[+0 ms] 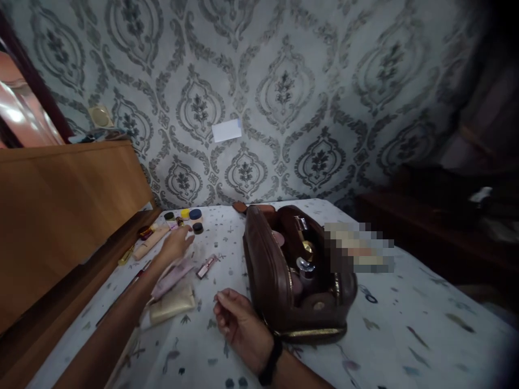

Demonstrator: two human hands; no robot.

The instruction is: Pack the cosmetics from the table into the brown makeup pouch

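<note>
My left hand (177,244) reaches to the far left among small cosmetics, its fingers apart beside a small dark-lidded jar (198,228). In front of the brown bag, my right hand (239,319) hovers with curled fingers, thumb near the index finger and nothing seen in it. The brown bag (265,270) stands unzipped, with bottles (305,267) inside. Between the hands lies a small pink tube (207,266). Under and beside my left forearm are a pink pouch (173,278) and a gold pouch (173,306).
A blue-lidded jar (195,215), a yellow-lidded jar (185,214) and a beige tube (152,242) lie at the back left. A wooden panel (73,216) borders the left side. A blurred-out item (359,248) is right of the bag. Patterned wall behind.
</note>
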